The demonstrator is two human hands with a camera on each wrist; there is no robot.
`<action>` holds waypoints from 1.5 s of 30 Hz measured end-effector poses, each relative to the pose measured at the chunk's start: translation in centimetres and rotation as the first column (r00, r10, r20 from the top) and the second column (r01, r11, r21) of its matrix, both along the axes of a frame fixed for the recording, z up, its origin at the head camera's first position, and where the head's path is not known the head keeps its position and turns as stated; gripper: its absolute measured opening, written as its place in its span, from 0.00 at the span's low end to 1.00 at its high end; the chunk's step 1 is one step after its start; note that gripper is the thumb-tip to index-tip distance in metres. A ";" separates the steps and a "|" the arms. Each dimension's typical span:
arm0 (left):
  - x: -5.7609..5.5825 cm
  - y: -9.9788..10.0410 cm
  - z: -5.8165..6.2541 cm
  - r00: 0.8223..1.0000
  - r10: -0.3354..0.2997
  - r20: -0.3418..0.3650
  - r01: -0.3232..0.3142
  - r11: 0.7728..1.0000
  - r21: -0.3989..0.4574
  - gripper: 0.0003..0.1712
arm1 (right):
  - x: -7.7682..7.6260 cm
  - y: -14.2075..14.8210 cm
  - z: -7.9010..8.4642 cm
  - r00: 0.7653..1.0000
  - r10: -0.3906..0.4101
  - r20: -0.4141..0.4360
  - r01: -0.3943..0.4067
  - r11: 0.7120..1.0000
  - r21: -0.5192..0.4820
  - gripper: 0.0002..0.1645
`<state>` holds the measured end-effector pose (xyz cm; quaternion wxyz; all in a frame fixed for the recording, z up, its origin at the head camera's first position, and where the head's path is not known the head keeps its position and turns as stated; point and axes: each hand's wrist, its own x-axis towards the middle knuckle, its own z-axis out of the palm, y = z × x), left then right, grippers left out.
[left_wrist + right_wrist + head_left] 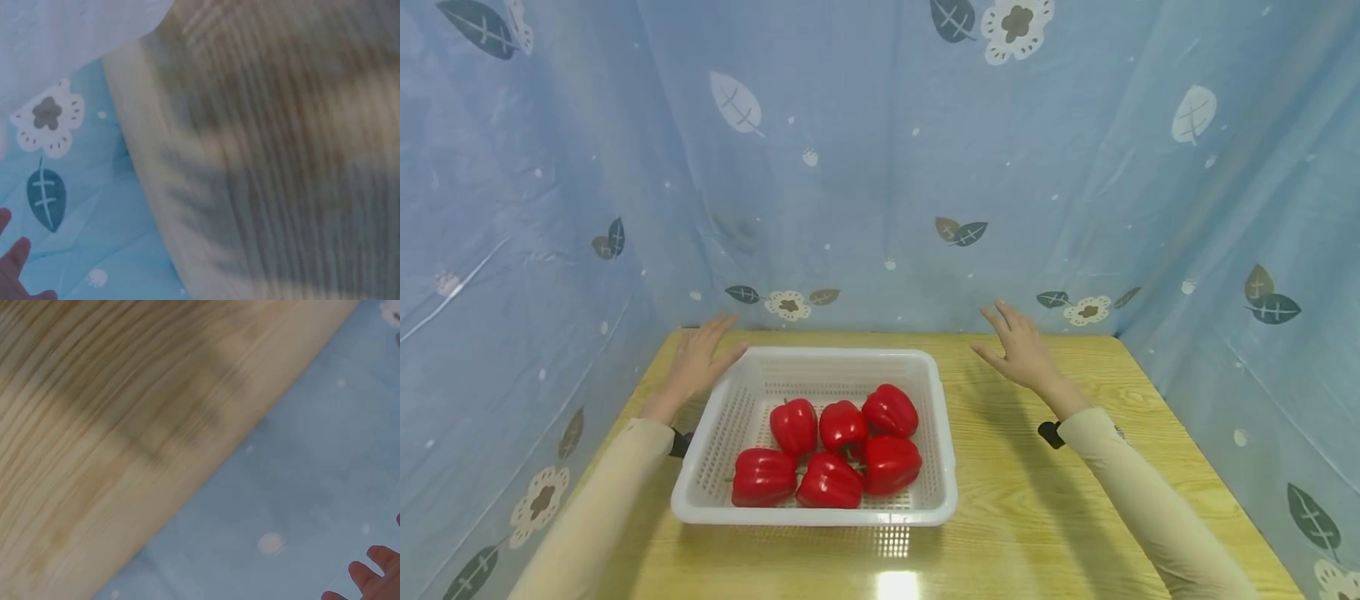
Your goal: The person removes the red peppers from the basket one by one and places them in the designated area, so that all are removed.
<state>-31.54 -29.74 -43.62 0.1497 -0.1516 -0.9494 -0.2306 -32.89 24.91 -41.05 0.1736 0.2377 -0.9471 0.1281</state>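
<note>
On either side of the basket [812, 517], left hand [694, 360] and right hand [1024, 354] hover, fingers [1010, 315] spread.

Dressed in long, plain cream sleeves: left sleeve [602, 504] along the left edge of the tabletop [1000, 500], right sleeve [1142, 492] nearer the right edge. Cut close to the arm, lightly creased, ending at the wrists. Fitted with something small and black at each wrist, thumb side: left device [681, 444] dark and partly seen, right device [1050, 434] rounded and jutting; greyish striped bit [1120, 432] opposite, too small to identify. Bare past the sleeves, left hand [696, 360] and right hand [1022, 352] alike
</note>
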 end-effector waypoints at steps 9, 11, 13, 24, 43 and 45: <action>0.8 0.8 -0.3 0.998 -0.048 0.028 0.047 0.998 0.042 0.37 | 1.2 -3.9 0.1 0.992 0.120 0.029 -0.119 0.992 -0.030 0.40; 1.1 1.0 -0.2 0.997 -0.046 0.064 0.041 0.996 0.074 0.37 | 1.4 -4.6 0.2 0.988 0.148 0.044 -0.147 0.989 -0.034 0.40; 1.4 1.2 -0.1 0.994 -0.047 0.096 0.038 0.995 0.094 0.38 | 1.7 -5.4 0.3 0.982 0.179 0.051 -0.178 0.983 -0.035 0.40; 1.5 2.1 -0.1 0.986 -0.095 0.137 0.080 0.991 0.109 0.36 | 3.1 -9.0 0.3 0.943 0.324 0.073 -0.323 0.946 -0.029 0.38; 1.4 2.1 -0.7 0.964 -0.147 0.221 0.122 0.985 0.126 0.32 | 3.8 -11.6 -0.6 0.892 0.402 0.208 -0.416 0.909 0.022 0.38; 1.5 2.1 -0.7 0.963 -0.149 0.226 0.123 0.985 0.124 0.32 | 3.8 -11.8 -0.7 0.884 0.418 0.212 -0.432 0.901 0.027 0.38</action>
